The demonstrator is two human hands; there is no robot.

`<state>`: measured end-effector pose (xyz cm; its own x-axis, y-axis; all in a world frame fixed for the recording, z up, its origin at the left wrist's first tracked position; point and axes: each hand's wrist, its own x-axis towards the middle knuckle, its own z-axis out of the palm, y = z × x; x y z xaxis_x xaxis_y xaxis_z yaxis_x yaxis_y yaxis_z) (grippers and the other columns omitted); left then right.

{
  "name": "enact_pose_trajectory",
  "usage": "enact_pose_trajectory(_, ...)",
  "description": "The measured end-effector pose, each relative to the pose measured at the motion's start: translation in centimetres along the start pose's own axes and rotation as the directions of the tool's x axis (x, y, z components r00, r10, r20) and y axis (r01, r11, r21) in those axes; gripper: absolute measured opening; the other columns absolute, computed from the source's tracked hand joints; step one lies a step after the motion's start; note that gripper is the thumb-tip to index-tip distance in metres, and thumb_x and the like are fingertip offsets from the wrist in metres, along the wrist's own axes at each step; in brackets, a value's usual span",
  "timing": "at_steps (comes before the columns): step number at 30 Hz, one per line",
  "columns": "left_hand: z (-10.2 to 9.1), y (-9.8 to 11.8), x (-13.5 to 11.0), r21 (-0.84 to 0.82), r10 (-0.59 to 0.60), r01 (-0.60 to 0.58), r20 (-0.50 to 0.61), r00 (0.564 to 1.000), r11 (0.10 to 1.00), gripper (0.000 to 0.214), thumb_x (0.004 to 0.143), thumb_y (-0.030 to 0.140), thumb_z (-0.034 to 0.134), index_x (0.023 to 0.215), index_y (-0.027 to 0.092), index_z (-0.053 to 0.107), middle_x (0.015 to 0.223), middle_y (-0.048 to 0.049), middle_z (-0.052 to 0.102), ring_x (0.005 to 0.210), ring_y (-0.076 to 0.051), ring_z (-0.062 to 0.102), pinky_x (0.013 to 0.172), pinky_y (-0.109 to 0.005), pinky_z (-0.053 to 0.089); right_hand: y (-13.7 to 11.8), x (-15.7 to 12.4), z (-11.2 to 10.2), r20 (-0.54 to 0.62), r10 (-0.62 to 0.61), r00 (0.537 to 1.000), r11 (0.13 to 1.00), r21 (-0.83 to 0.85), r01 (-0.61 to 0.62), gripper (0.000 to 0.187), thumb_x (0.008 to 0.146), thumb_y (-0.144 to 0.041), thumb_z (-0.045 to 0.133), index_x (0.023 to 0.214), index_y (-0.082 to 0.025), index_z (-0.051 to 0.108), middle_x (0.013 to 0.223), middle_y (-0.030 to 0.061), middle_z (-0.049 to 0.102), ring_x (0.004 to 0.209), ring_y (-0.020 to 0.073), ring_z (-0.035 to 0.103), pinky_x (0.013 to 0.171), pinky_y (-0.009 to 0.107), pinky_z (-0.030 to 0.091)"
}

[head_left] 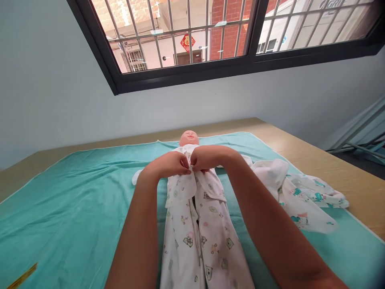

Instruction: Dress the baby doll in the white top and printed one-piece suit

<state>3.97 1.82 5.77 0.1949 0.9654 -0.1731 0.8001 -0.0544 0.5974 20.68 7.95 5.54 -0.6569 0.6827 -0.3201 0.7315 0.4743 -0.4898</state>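
At centre frame, the left hand point(168, 164) and the right hand point(207, 157) meet knuckle to knuckle over the chest of a baby doll point(189, 137). Both hands are closed, each pinching one front edge of the doll's printed sleepsuit point(195, 228) near the collar; the fingertips are turned away from the camera and partly hidden. Below the hands the sleepsuit hangs open down its front, a dark gap running between its two panels towards the bottom edge of the frame. The doll lies on its back, head towards the upper centre, feet out of view below. Beneath it, a teal towel point(75, 200) covers most of the wooden table point(300, 144), whose bare surface shows along the far and right edges. Right of centre, a second crumpled garment point(303, 200), white with teal and pink prints, lies on the towel, well apart from the hands. Across the top, a barred window point(210, 40) is set in a pale wall.
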Motion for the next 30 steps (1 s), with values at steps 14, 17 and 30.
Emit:
enact_pose_trajectory(14,0.5,-0.2,0.6,0.033,0.121,-0.12,-0.045,0.992,0.992,0.023,0.071,0.032,0.062,0.053,0.02,0.057,0.055,0.0007,0.047,0.05,-0.011,0.037,0.047,-0.027,0.022,1.8,-0.5,-1.3,-0.07,-0.203,0.977,0.978,0.04,0.206,0.018,0.074,-0.042,0.065,0.074,-0.025,0.072,0.073,-0.0016,0.06,0.067,0.0131,0.048,0.057,0.026,0.032)
enact_pose_trajectory(17,0.4,-0.4,0.5,0.037,0.121,-0.119,-0.042,0.992,0.992,0.023,0.071,0.03,0.062,0.052,0.02,0.053,0.054,0.002,0.043,0.05,-0.011,0.032,0.047,-0.027,0.021,2.3,-0.3,-1.2,-0.037,-0.258,0.965,0.959,0.112,0.261,0.02,0.076,-0.041,0.064,0.081,-0.024,0.073,0.077,-0.0014,0.062,0.071,0.0129,0.05,0.061,0.024,0.035)
enact_pose_trajectory(30,1.6,1.6,0.5,0.229,0.028,0.005,-0.14,0.99,0.973,0.02,0.066,0.018,0.062,0.047,0.022,0.058,0.051,-0.0012,0.051,0.047,-0.014,0.038,0.05,-0.03,0.022,2.7,0.6,-0.7,-0.043,-0.239,0.97,0.963,0.119,0.242,0.017,0.078,-0.038,0.059,0.079,-0.022,0.067,0.079,-0.0004,0.057,0.073,0.014,0.047,0.06,0.025,0.033)
